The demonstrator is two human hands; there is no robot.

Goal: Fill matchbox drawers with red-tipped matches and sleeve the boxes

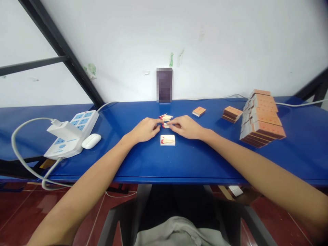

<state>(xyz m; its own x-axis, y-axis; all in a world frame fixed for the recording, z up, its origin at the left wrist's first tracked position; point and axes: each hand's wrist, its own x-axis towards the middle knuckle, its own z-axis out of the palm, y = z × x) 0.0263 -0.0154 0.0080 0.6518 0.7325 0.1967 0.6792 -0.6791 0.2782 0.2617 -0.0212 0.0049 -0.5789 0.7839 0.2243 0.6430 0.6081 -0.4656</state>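
Note:
My left hand (146,130) and my right hand (188,127) face each other over the blue table, fingertips close together. Between them lies a small row of red-headed matches (165,125), pinched at the head end by my left thumb and forefinger and at the other end by my right ones. Just beyond my fingertips is a loose heap of matches (167,118), heads mostly to the left. Nearer to me sits an open white matchbox tray (167,144) with several matches inside. My fingers partly cover the row.
One orange matchbox (199,111) lies right of my hands, a short stack of matchboxes (232,113) farther right, then a tall pile (266,116). At left are a power strip (85,119) with a plugged-in charger (64,131) and a white earbud case (91,141). A phone-like dark panel (164,85) leans on the wall.

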